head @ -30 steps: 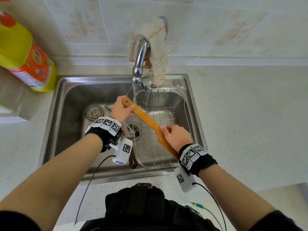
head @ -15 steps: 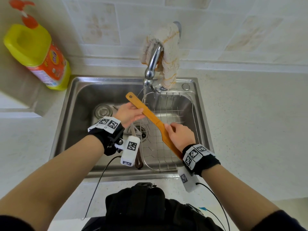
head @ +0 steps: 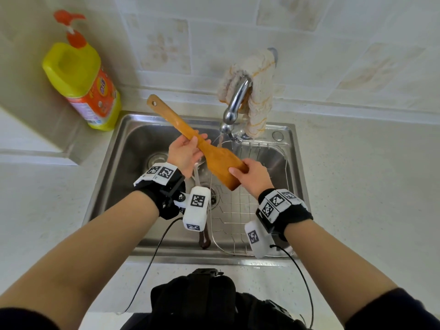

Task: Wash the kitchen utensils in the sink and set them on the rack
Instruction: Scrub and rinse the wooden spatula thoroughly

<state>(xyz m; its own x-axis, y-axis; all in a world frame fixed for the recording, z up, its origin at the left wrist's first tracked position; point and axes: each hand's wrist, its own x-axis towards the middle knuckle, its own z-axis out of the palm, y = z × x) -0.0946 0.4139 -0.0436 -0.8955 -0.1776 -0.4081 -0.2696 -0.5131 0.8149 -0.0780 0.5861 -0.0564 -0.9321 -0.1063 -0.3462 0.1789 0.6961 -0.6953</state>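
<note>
1. Wooden spatula (head: 209, 153) is held in the air over the sink (head: 140, 144). It's tilted, w/ the handle end (the one w/ the hole) pointing up to the back-left and the blade down to the front-right, above the left edge of the wire rack (head: 238, 222).
2. Left hand (head: 183, 156) is palm-up under the spatula's neck, and I see fingers and thumb curled round it.
3. Right hand (head: 253, 177) grips the blade's right edge near the tip, thumb on the top face, other fingers wrapped under.
4. Faucet (head: 235, 101) stands at the back, w/ a striped cloth (head: 258, 91) draped over it. A thin stream runs from the spout just beside the blade's upper part. It prob. touches the wood, but I can't be sure from this angle.
5. Rack sits inside the sink's right half.
6. 2nd utensil, a dark handle (head: 204, 242), lies in the sink just left of the rack, mostly hidden behind the left wrist's marker block (head: 196, 210).
7. Yellow detergent bottle (head: 83, 86) stands on the counter (head: 357, 186) at back-left, near the sink's corner.
</note>
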